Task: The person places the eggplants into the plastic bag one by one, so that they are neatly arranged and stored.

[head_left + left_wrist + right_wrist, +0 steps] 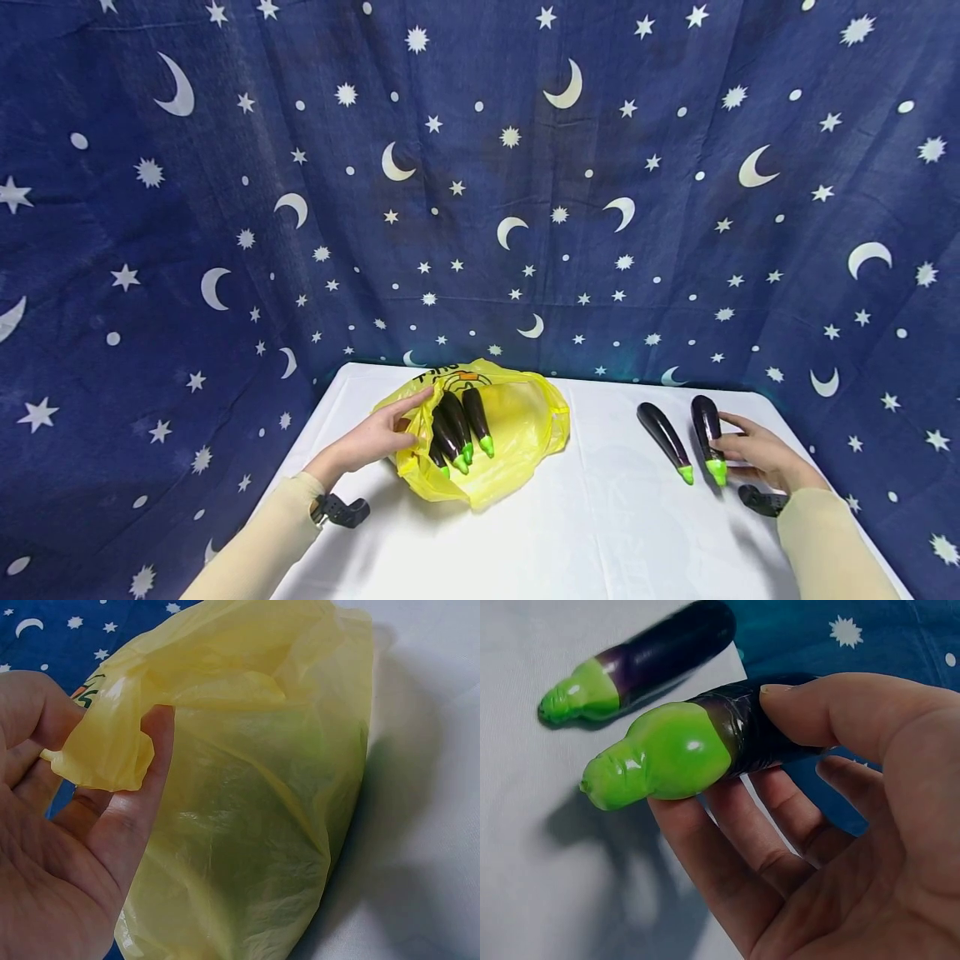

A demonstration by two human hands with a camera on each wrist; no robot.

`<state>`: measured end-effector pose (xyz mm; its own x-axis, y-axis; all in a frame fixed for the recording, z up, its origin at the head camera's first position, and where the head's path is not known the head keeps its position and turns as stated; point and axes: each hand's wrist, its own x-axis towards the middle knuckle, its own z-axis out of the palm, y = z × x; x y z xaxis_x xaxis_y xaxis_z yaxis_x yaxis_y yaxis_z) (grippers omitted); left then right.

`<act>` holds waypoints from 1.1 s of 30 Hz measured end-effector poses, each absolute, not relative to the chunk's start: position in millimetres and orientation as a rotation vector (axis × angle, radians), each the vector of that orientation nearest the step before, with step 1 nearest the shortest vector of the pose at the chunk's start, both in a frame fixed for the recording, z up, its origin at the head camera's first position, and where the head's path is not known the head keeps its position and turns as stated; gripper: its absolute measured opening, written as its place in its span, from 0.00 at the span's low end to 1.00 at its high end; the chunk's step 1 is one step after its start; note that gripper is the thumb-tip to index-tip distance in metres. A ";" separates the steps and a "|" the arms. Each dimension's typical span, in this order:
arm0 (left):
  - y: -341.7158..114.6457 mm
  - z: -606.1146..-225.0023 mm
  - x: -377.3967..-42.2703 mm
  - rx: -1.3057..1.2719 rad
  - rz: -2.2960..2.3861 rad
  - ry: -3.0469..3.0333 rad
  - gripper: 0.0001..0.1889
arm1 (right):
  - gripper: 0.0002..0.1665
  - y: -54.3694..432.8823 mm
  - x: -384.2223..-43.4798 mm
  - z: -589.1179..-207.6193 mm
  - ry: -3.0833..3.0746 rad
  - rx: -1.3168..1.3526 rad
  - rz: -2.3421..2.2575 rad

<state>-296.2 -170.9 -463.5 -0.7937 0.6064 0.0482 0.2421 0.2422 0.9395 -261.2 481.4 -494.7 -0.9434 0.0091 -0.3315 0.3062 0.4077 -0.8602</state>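
Observation:
My left hand (375, 437) grips the left edge of a yellow plastic bag (517, 458), its mouth held wide toward me. In the left wrist view, a bunched fold of the bag (112, 742) lies between thumb and fingers. Several dark eggplants (453, 425) with bright green stem ends rest inside the bag. On the right, my right hand (768, 454) holds another eggplant (679, 754) between thumb and fingers, close to its green cap. A second loose eggplant (666, 442) lies on the white cloth just left of it.
A white-covered table (600, 517) carries everything. Behind and at both sides hangs a dark blue curtain (480, 208) with white moons and stars. Black wrist straps (341, 510) with small cameras sit on both wrists.

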 end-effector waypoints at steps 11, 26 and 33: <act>-170.7 -463.3 -294.9 0.795 1.556 2.228 0.44 | 0.54 466.6 -262.7 -491.5 2.431 0.163 -1.564; -171.2 -464.7 -296.5 0.811 1.533 2.269 0.44 | 0.54 433.0 -270.6 -481.9 2.396 0.027 -1.631; -170.6 -465.3 -297.2 0.797 1.550 2.240 0.44 | 0.54 409.4 -274.4 -473.9 2.387 -0.035 -1.613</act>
